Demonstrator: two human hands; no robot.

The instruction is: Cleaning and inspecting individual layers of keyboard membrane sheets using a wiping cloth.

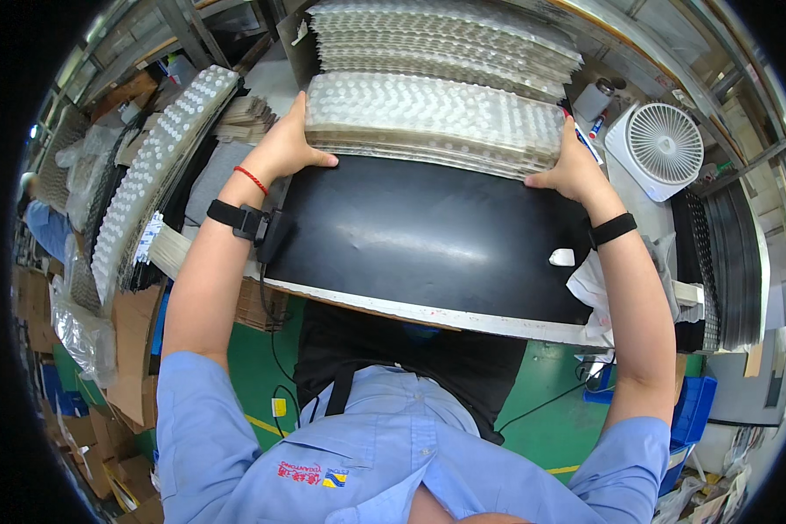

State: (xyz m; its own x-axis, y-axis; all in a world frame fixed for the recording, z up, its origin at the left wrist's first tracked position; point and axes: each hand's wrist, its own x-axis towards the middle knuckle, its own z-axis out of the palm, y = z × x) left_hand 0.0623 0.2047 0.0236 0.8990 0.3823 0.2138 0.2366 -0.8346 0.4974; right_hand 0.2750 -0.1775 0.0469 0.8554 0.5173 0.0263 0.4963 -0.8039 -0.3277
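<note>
At the far side of the black mat (pixel 428 236), a stack of translucent plastic sheets (pixel 437 109) with rows of round dots lies between my hands. My left hand (pixel 286 144) grips the stack's left end, its thumb at the near lower edge. At the right end, my right hand (pixel 576 166) holds the same stack, thumb also along the near edge. Both palms press inward from the sides, and some fingers are hidden behind the sheets. A taller pile of similar sheets (pixel 445 44) rises just behind.
A white fan (pixel 664 148) stands at the right beside a small bottle (pixel 594 99). More dotted sheets (pixel 157 166) stand at the left. A small white piece (pixel 561 257) rests on the mat near crumpled white paper (pixel 592 293). Black sheets (pixel 729 262) are stacked at far right.
</note>
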